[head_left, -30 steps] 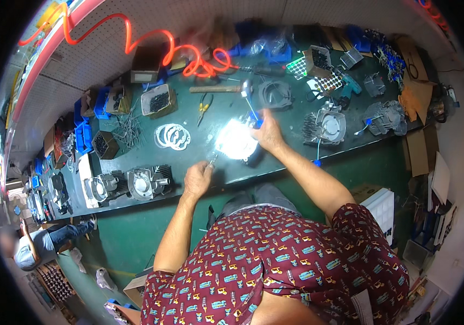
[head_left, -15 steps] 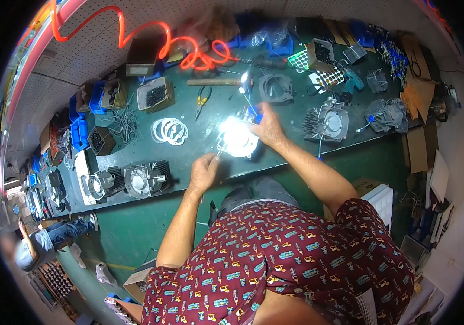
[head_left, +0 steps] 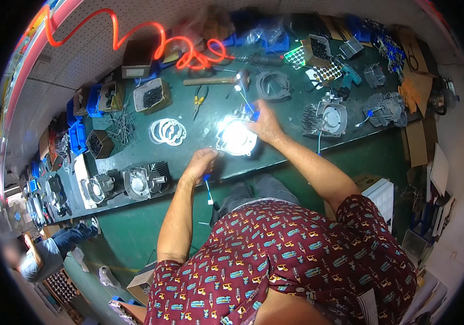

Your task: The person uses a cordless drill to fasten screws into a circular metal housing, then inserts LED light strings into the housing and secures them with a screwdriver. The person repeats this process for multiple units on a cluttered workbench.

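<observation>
A metal engine casting [head_left: 235, 142] sits at the bench's front edge, its middle washed out by glare. At its upper right, the fingers of my right hand [head_left: 266, 124] are closed on a blue-sleeved wire lead [head_left: 254, 111], whose thin wires run up to a white plug. My left hand [head_left: 201, 164] is by the casting's left side, fingers pinched together. Below it hangs another blue-sleeved lead [head_left: 207, 187] with a white plug, seemingly held in that hand; the grip itself is hidden. A hammer [head_left: 216, 80] lies behind the casting.
White ring gaskets [head_left: 167, 131] and yellow-handled pliers [head_left: 200, 102] lie left of the casting. Finned engine units stand at left [head_left: 144, 180] and right [head_left: 325, 118]. Boxes of small parts [head_left: 152, 96] line the back. An orange coiled hose [head_left: 159, 40] hangs above. Another person [head_left: 39, 254] is at far left.
My left hand has drawn slightly left, and a blue lead with a white plug now hangs below it. My right hand stays nearly in place at the casting.
</observation>
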